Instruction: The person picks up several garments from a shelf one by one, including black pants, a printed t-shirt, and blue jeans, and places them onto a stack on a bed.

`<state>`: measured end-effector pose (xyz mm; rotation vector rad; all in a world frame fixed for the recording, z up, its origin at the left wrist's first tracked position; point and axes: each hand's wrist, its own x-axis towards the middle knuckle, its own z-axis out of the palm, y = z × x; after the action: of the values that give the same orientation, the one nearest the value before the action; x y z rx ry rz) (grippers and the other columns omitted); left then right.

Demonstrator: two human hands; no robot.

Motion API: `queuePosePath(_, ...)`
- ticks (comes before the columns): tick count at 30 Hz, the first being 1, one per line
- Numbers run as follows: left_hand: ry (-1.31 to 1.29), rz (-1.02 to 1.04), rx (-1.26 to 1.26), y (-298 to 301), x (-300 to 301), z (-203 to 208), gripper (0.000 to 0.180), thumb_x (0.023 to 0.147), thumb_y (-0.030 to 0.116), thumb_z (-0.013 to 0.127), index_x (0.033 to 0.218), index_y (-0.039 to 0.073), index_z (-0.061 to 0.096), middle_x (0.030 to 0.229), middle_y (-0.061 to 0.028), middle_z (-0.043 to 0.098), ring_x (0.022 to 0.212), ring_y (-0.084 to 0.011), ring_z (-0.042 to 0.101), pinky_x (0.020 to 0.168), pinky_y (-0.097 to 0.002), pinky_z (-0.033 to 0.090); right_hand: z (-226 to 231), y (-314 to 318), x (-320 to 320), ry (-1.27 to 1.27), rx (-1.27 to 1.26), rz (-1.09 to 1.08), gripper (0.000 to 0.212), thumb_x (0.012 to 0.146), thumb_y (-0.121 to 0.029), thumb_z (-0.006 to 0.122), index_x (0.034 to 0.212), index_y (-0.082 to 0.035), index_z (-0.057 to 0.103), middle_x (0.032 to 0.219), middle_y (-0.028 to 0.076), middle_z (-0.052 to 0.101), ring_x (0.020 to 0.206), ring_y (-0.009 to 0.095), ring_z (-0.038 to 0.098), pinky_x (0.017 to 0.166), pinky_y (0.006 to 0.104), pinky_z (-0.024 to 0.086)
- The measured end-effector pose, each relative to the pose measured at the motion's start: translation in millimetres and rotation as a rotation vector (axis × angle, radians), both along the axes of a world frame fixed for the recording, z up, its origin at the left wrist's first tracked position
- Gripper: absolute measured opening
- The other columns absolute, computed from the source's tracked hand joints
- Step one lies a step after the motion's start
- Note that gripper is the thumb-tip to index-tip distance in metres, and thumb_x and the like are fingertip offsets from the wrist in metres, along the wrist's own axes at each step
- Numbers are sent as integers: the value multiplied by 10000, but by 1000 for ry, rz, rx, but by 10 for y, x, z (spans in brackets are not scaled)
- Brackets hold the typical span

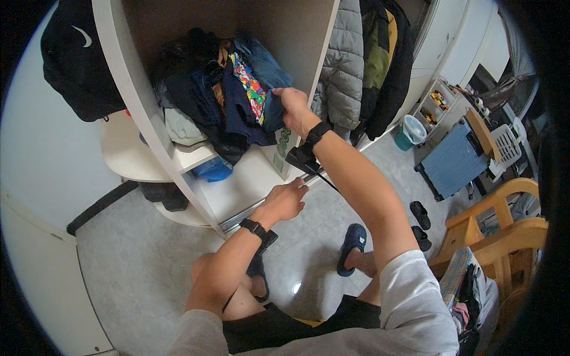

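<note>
A heap of clothes (205, 113) spills over the shelf of an open white wardrobe. At its right side my right hand (293, 108) is closed on the edge of a blue denim garment (261, 59); some of its fingers are hidden. Beside the denim lies a cloth with a bright multicoloured pattern (249, 86), with dark navy clothing (237, 113) around it. My left hand (284, 200) hangs lower, in front of the wardrobe's bottom edge, fingers loosely apart and holding nothing. A pale folded garment (184, 126) sits at the shelf's left.
Beneath the shelf is a blue plastic bag (214, 169). A grey padded jacket (343, 65) and other coats hang on the right. Farther right stand a teal bin (409, 132), a blue suitcase (454, 160) and a wooden chair (499, 237). A black bag (74, 59) hangs at left.
</note>
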<state>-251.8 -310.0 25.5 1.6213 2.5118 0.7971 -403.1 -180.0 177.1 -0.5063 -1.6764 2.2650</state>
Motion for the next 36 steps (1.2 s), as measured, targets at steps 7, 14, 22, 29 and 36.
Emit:
queuePosePath(7, -4, 65, -20, 57, 43, 158, 451, 897, 186, 701, 1309, 19, 623, 1345, -173, 606, 985, -371, 704, 904, -469, 560, 144, 520, -11, 356, 41, -24, 249, 979, -44, 575, 1226, -77, 565, 1063, 81, 656, 941, 236, 632, 824, 425, 528)
queuePosePath(14, -586, 322, 644, 217, -256, 196, 493, 966, 338, 724, 1303, -2, 604, 1236, -130, 697, 1031, -217, 702, 893, -373, 541, 655, 863, 657, 341, 33, -61, 249, 1014, -52, 551, 1258, -90, 579, 1087, 59, 674, 946, 220, 642, 819, 435, 532)
queuePosePath(22, -1152, 265, 991, 538, -619, -33, 435, 1015, 356, 647, 1333, 65, 596, 1350, -72, 644, 1145, -171, 650, 958, -356, 512, 660, 812, 1919, 229, 2, 120, 268, 1007, -33, 522, 1262, -44, 605, 1135, 82, 697, 989, 219, 677, 900, 384, 563)
queuePosePath(29, -1038, -114, 1009, 712, -326, 264, 560, 1028, 197, 630, 1548, 118, 438, 1581, -89, 410, 1402, -236, 467, 1171, -358, 391, -17, 1531, 2705, 84, -127, 2, 240, 1007, -42, 527, 1229, -48, 619, 1178, 78, 703, 1048, 223, 681, 953, 387, 558)
queuePosePath(36, -879, 59, 732, 616, -208, 344, 334, 980, 23, 648, 1314, 24, 667, 1498, -87, 506, 1315, -199, 542, 1134, -336, 439, -589, 2043, 2977, -5, -111, 114, 334, 984, -22, 564, 1306, -103, 594, 1220, 45, 679, 1101, 192, 661, 976, 360, 548)
